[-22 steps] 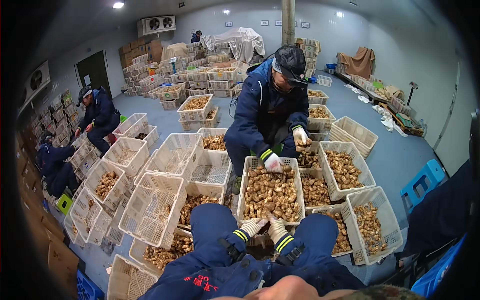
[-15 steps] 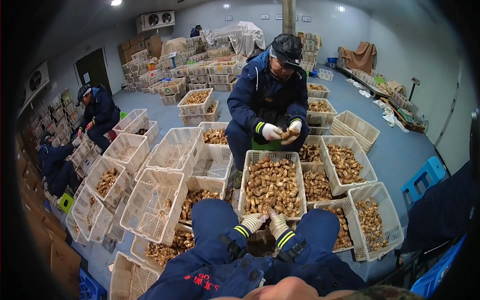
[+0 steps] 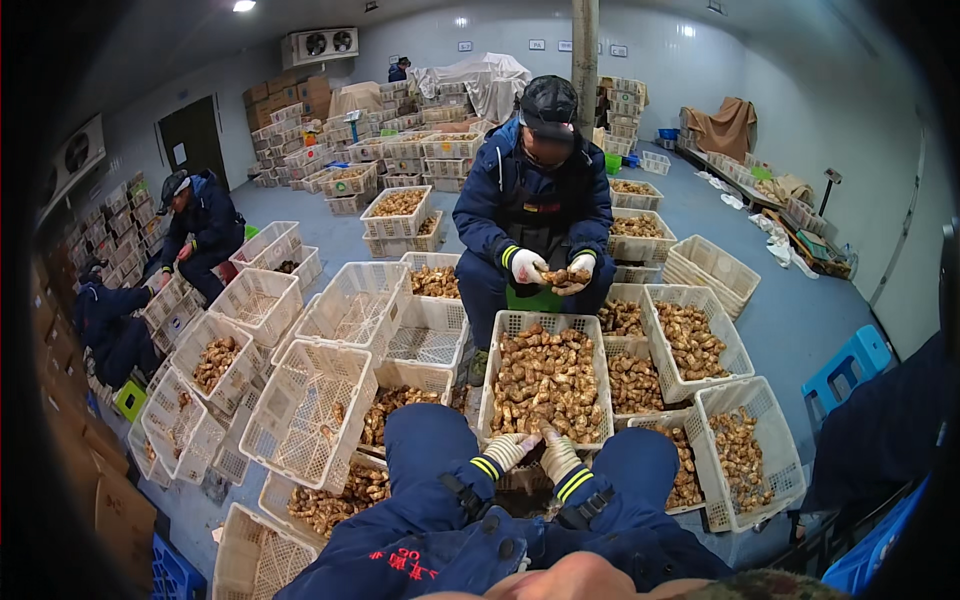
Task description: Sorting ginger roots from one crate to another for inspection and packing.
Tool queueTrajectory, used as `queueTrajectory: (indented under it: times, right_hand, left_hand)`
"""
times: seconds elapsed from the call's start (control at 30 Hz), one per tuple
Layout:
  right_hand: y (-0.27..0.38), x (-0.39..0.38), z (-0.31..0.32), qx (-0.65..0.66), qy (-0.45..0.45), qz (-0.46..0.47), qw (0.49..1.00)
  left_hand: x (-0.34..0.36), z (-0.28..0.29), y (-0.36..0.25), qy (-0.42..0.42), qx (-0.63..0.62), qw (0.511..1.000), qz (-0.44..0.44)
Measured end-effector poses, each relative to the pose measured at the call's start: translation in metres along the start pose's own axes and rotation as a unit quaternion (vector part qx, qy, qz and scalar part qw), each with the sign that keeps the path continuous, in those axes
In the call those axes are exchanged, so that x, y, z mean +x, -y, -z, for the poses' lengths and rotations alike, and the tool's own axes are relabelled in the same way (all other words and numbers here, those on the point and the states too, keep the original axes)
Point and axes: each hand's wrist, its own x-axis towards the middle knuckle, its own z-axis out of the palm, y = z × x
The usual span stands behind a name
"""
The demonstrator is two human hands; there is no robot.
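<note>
Right in front of me stands a white perforated crate [image 3: 487, 405] heaped with stubby brown-and-cream mushrooms [image 3: 545, 380]. My left hand [image 3: 508, 450], in a pale glove with a ribbed cuff, is at the crate's near edge, its fingers closed and pointing inward. Close beside it, my gloved right hand [image 3: 558, 455] is closed too, fingertips toward the left one. What lies between the fingers is too small to make out. Across the crate sits a co-worker [image 3: 535, 200] in dark blue, holding mushrooms [image 3: 566, 276] in both white-gloved hands.
On my left are a nearly bare white crate [image 3: 310, 410] and a crate of mushrooms [image 3: 340, 495]. Filled crates [image 3: 740, 455] stand on my right, near a blue stool [image 3: 850, 362]. Two people [image 3: 200, 225] work at the far left. Stacked crates [image 3: 405, 150] line the back.
My hands have drawn slightly back from the mushrooms to the crate's near rim. The co-worker's hands have come lower and closer together, and their head is bent further down. The view has shifted slightly.
</note>
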Motion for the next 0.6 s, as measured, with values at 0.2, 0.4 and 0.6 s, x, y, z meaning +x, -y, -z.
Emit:
queueTrajectory:
  times: [0.2,0.4,0.6]
  right_hand:
    - [-0.042,0.043,0.058,-0.170,0.138,0.213,0.952]
    - [0.020,-0.048,-0.024,-0.004,-0.011,-0.003,1.000]
    - [0.032,-0.042,-0.013,-0.007,0.064,-0.027,0.998]
  left_hand:
    - [-0.014,0.006,-0.032,-0.009,0.137,0.990,0.024]
    - [-0.014,0.001,-0.022,-0.038,0.173,0.984,-0.027]
    - [-0.013,0.004,-0.030,-0.037,0.295,0.941,-0.160]
